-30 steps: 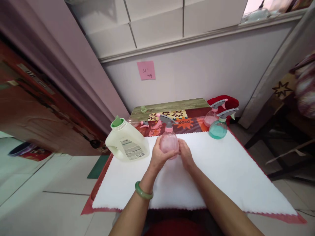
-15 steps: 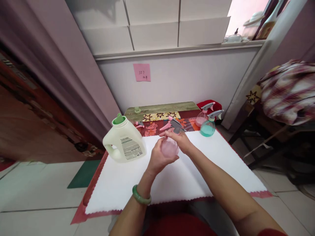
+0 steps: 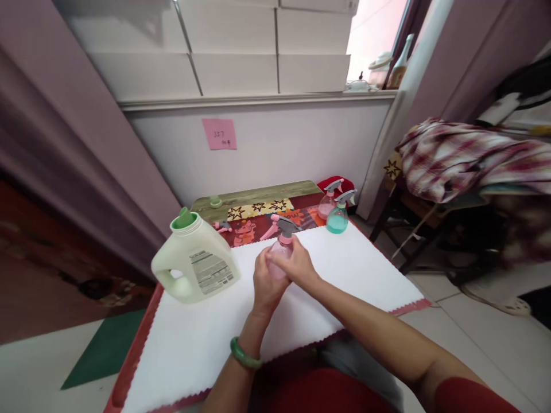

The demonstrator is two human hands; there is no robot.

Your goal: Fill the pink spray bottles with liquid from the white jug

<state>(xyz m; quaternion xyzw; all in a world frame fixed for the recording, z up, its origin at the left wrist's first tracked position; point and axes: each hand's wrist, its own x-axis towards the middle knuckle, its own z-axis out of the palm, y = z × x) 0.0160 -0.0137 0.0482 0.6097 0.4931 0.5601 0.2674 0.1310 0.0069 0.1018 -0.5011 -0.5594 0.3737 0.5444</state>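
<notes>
Between my hands, over the white cloth [image 3: 206, 338], is a clear spray bottle [image 3: 282, 248] with pink liquid and a grey and pink trigger head. My left hand [image 3: 267, 287] is wrapped round its lower left side. My right hand [image 3: 300, 263] closes on the bottle's right side, just below the pink collar, with the thumb across the front. The fingers behind the bottle are hidden. To the left stands a large pale green jug [image 3: 196, 258] with a handle, its mouth uncapped and showing a green inner spout.
At the far right of the table stand a spray bottle with teal liquid [image 3: 337, 221] and one with pink liquid [image 3: 325, 207]. A loose trigger head [image 3: 222, 226] and a green cap [image 3: 216, 201] lie at the back left. A plaid cloth [image 3: 456, 155] hangs over furniture on the right.
My right hand has moved down from the trigger head onto the bottle's body below the collar. My left hand still holds the bottle. The view has turned to the right.
</notes>
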